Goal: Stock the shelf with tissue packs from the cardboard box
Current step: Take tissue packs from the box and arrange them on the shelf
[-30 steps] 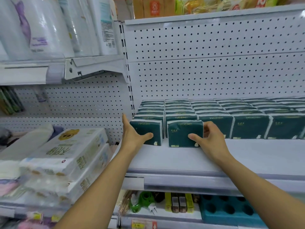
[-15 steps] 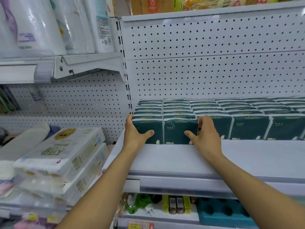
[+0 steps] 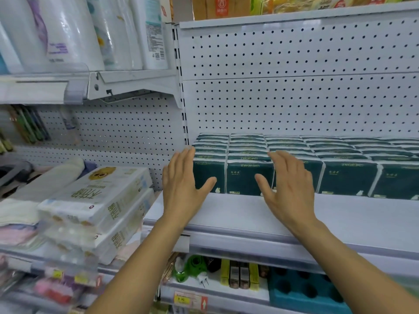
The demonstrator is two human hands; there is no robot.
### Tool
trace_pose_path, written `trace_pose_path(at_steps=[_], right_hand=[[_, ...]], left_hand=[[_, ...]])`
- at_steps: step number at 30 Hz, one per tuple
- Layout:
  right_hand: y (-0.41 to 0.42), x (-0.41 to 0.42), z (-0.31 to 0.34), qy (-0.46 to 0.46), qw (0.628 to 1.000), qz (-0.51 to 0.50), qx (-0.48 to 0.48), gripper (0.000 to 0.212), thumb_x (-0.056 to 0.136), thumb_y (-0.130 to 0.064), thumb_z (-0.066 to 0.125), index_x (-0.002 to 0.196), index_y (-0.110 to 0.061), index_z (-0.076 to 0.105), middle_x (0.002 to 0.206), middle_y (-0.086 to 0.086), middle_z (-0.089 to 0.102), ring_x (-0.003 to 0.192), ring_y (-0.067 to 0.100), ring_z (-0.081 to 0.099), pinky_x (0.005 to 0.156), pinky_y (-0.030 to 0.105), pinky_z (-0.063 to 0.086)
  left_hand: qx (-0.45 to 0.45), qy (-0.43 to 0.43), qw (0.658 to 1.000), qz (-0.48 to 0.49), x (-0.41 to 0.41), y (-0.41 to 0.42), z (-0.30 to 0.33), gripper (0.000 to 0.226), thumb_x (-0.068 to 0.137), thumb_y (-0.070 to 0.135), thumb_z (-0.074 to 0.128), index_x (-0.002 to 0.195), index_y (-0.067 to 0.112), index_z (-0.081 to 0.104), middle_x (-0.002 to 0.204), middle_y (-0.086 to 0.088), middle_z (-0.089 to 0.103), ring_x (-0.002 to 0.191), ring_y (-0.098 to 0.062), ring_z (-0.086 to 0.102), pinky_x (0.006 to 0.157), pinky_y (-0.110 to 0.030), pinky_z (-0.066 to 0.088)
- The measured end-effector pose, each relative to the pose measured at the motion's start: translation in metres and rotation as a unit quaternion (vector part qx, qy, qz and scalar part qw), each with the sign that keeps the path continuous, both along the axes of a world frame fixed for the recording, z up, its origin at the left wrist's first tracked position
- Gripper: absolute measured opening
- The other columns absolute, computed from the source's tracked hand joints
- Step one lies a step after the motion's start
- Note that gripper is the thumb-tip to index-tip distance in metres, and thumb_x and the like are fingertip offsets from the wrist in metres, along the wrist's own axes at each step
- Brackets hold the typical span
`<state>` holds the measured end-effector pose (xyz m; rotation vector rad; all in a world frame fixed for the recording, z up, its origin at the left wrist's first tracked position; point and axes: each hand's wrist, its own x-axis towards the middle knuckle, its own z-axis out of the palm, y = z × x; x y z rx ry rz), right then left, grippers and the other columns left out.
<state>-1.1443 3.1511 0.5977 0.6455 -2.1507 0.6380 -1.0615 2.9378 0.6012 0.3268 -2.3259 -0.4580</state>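
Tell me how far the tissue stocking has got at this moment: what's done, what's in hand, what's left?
Done: dark green tissue packs stand in rows against the pegboard, the front ones level with each other. In hand: nothing; the left hand and right hand are open, fingers straight, in front of the leftmost packs. Left: the shelf has a bare front strip that could take more. The cardboard box is out of view, so the remaining stock can't be judged.

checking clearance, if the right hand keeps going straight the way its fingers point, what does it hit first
Most likely the front dark green tissue pack in the third column from the left: the right hand is open, fingers aimed up and back over it. Whether it already touches cannot be told.
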Motion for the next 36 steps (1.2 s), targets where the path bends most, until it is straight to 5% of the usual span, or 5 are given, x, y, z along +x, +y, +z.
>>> trace_pose_path(at_steps=[10, 17, 23, 30, 36], right_hand=[[-0.019, 0.071, -0.019, 0.078, 0.969, 0.224, 0.072, 0.052, 0.093, -0.039, 0.054, 0.139, -0.014, 0.050, 0.134, 0.004, 0.057, 0.122, 0.021, 0.051, 0.099, 0.041, 0.042], [-0.081, 0.138, -0.068, 0.049, 0.898, 0.422, 0.113, 0.046, 0.094, -0.037, 0.051, 0.133, -0.013, 0.052, 0.122, 0.005, 0.063, 0.104, 0.024, 0.061, 0.075, 0.036, 0.051], [-0.163, 0.190, -0.130, -0.042, 0.838, 0.517, 0.173, 0.048, 0.091, -0.040, 0.049, 0.133, -0.016, 0.050, 0.122, 0.003, 0.063, 0.105, 0.024, 0.062, 0.078, 0.036, 0.053], [-0.275, 0.235, -0.205, -0.169, 0.759, 0.566, 0.275, 0.050, 0.093, -0.043, 0.039, 0.126, -0.011, 0.060, 0.113, 0.006, 0.067, 0.093, 0.027, 0.066, 0.064, 0.035, 0.053], [-0.363, 0.253, -0.290, -0.247, 0.729, 0.538, 0.342, 0.032, 0.095, -0.032, 0.050, 0.122, -0.017, 0.059, 0.112, 0.003, 0.065, 0.100, 0.025, 0.062, 0.073, 0.038, 0.051]], left_hand=[[-0.123, 0.053, 0.987, 0.093, 0.103, 0.033, -0.048, 0.063, 0.091, 0.056, 0.048, 0.142, 0.018, 0.048, 0.139, 0.001, 0.055, 0.139, -0.020, 0.039, 0.116, -0.051, 0.024], [-0.046, -0.016, 0.972, 0.229, 0.205, 0.021, -0.110, 0.053, 0.092, 0.047, 0.052, 0.137, 0.019, 0.053, 0.132, 0.001, 0.058, 0.124, -0.020, 0.049, 0.106, -0.044, 0.038], [0.050, -0.147, 0.926, 0.344, 0.299, -0.016, -0.175, 0.059, 0.091, 0.047, 0.059, 0.143, 0.024, 0.045, 0.133, 0.002, 0.057, 0.121, -0.023, 0.053, 0.099, -0.041, 0.043], [0.184, -0.210, 0.855, 0.437, 0.376, -0.089, -0.236, 0.062, 0.093, 0.044, 0.061, 0.148, 0.025, 0.040, 0.138, 0.001, 0.053, 0.126, -0.025, 0.050, 0.098, -0.042, 0.044], [0.303, -0.234, 0.810, 0.444, 0.404, -0.164, -0.310, 0.061, 0.096, 0.044, 0.056, 0.150, 0.027, 0.033, 0.143, 0.002, 0.047, 0.129, -0.022, 0.045, 0.102, -0.041, 0.042]])
